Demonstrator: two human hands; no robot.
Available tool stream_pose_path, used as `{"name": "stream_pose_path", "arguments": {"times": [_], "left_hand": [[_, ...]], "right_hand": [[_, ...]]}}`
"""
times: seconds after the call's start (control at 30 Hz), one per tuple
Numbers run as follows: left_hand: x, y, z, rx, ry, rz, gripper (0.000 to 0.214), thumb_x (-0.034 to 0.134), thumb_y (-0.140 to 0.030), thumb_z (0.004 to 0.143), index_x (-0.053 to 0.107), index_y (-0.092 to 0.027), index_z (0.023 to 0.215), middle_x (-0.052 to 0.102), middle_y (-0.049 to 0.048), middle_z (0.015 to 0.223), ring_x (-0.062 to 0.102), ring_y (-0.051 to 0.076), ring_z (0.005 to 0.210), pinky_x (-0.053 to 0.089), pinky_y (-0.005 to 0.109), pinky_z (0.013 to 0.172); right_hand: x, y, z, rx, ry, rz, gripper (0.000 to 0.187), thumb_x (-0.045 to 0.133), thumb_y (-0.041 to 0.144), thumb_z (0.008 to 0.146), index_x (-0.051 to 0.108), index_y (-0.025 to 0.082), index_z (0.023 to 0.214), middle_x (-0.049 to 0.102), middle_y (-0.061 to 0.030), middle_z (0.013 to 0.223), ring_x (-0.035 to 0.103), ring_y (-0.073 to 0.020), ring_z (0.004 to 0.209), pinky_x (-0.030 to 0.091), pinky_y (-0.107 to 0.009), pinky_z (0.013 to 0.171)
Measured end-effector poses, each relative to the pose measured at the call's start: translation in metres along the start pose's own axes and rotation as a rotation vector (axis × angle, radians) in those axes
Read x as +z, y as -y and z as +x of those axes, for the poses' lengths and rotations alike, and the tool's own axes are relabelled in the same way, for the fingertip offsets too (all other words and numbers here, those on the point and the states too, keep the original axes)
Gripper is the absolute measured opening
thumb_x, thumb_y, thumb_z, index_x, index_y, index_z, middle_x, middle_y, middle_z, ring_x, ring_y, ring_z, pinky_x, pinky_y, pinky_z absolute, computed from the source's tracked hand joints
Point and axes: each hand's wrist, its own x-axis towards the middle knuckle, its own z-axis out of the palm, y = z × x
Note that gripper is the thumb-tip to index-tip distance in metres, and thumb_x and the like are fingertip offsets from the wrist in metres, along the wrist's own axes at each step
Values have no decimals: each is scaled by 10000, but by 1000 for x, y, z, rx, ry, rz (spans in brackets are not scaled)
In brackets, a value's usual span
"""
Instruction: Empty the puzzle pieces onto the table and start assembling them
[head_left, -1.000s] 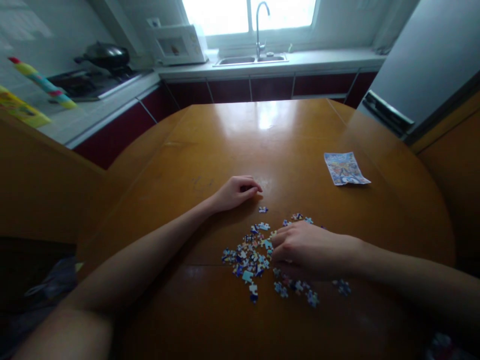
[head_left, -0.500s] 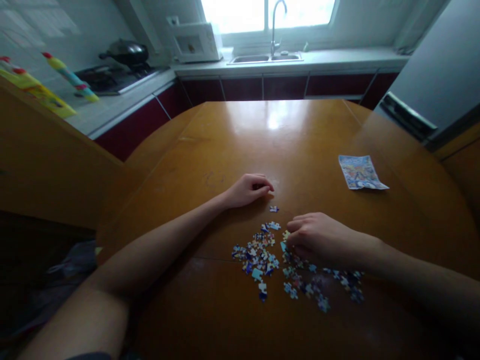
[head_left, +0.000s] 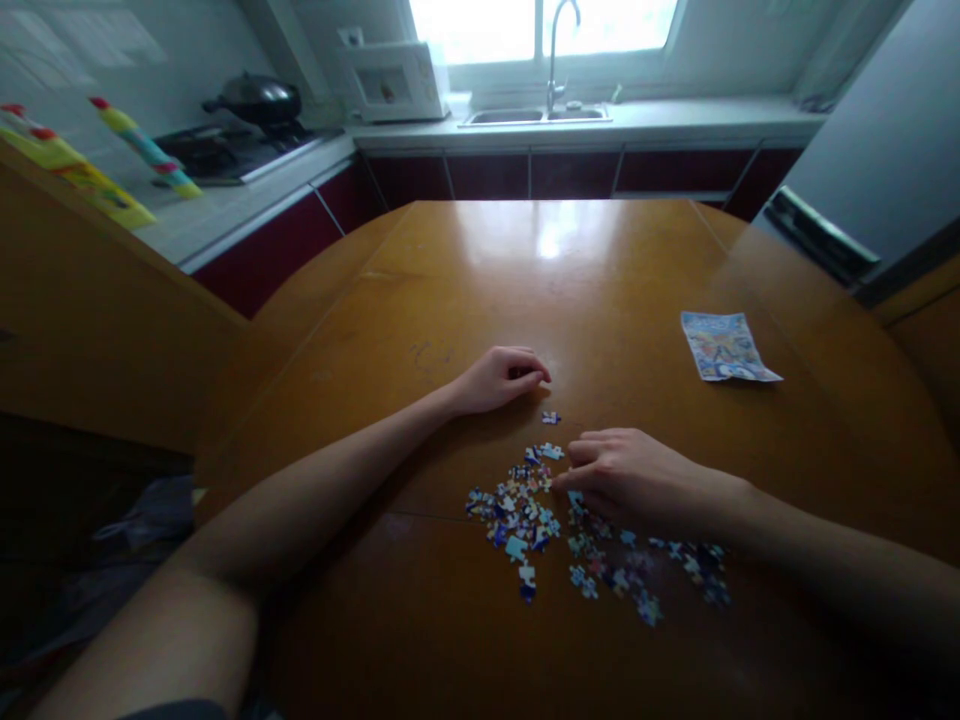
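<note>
My left hand [head_left: 504, 380] rests on the table, its fingers loosely curled and thumb tip close to the forefinger; nothing shows in it. Just below its fingertips lies a single jigsaw piece [head_left: 550, 418]. My right hand [head_left: 626, 472] is palm down over the jigsaw pieces, forefinger stretched out to the right edge of the left pile [head_left: 517, 508], other fingers bent under. Its fingertip touches or nearly touches small pieces there. More jigsaw pieces [head_left: 621, 578] are spread below and partly under the right hand, which hides some of them.
A crumpled printed sheet [head_left: 727, 347] lies on the wooden table [head_left: 480, 280], at the right. Beyond the table are a counter with a sink [head_left: 517, 117], a white microwave [head_left: 397, 85], a wok on a stove [head_left: 259, 100], and cleaning bottles [head_left: 146, 150] at the left.
My right hand has shifted slightly left, and its forefinger now reaches out toward the left pile. My left hand stays in place. The view has moved a little.
</note>
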Motion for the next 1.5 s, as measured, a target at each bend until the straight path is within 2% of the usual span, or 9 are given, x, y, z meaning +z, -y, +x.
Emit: {"name": "stream_pose_path", "arguments": {"times": [0.13, 0.3, 0.57, 0.77, 0.87, 1.0, 1.17, 1.37, 1.5], "left_hand": [[0, 0, 0, 0, 0, 0, 201, 572, -242, 934, 742, -136, 916, 669, 56, 826, 593, 129, 751, 453, 251, 695], [0, -2, 0, -6, 0, -4, 201, 576, -236, 931, 745, -128, 911, 667, 55, 813, 589, 126, 730, 446, 244, 669], [0, 0, 0, 1, 2, -16, 197, 576, -237, 934, 742, -133, 914, 686, 64, 845, 608, 133, 761, 462, 252, 700], [0, -3, 0, 8, -5, -20, 187, 581, -228, 930, 744, -138, 910, 688, 61, 844, 615, 134, 767, 467, 250, 705], [0, -2, 0, 10, 1, -16, 188, 576, -224, 932, 744, -142, 912, 688, 59, 846, 613, 133, 767, 467, 250, 701], [0, 1, 0, 14, 7, -24, 181, 573, -211, 936, 741, -145, 927, 693, 63, 869, 616, 129, 779, 473, 252, 712], [1, 0, -1, 17, -2, -36, 179, 578, -208, 935, 742, -137, 918, 693, 69, 859, 618, 130, 774, 482, 260, 720], [1, -1, -1, 6, 3, -37, 182, 582, -226, 933, 742, -141, 915, 695, 72, 867, 626, 144, 800, 488, 274, 730], [1, -1, -1, 15, 0, -36, 180, 581, -217, 934, 744, -143, 915, 696, 71, 870, 627, 143, 796, 488, 275, 728]], "right_hand": [[1, 2, 2, 32, -30, -1, 214, 537, 155, 906, 741, 216, 883, 635, -30, 806, 538, -151, 741, 392, -288, 709], [3, 1, 4, 52, -52, -33, 242, 522, 149, 916, 739, 233, 983, 624, -29, 808, 518, -147, 713, 371, -287, 681], [6, -4, 4, 137, -162, -49, 242, 493, 170, 947, 733, 200, 946, 584, -27, 773, 482, -142, 696, 337, -292, 656], [8, -7, 7, 177, -187, -64, 236, 499, 169, 951, 724, 176, 880, 585, -42, 781, 490, -156, 721, 349, -303, 672], [15, -7, 10, 113, -252, -67, 219, 505, 181, 951, 714, 183, 1017, 601, -72, 888, 496, -187, 821, 386, -327, 745], [23, -3, 14, 30, -228, -105, 295, 545, 177, 918, 672, 213, 1181, 594, -112, 1053, 468, -244, 978, 401, -388, 852], [24, 0, 16, 98, -266, -138, 305, 517, 174, 932, 657, 170, 1203, 586, -136, 1111, 442, -277, 1049, 395, -435, 926], [22, 8, 13, -30, -200, -52, 309, 557, 176, 918, 678, 251, 1192, 573, -102, 1179, 434, -264, 1072, 390, -432, 936], [23, 7, 12, -56, -206, -30, 257, 590, 155, 891, 724, 262, 1082, 590, -86, 1170, 444, -256, 1062, 384, -425, 927]]}}
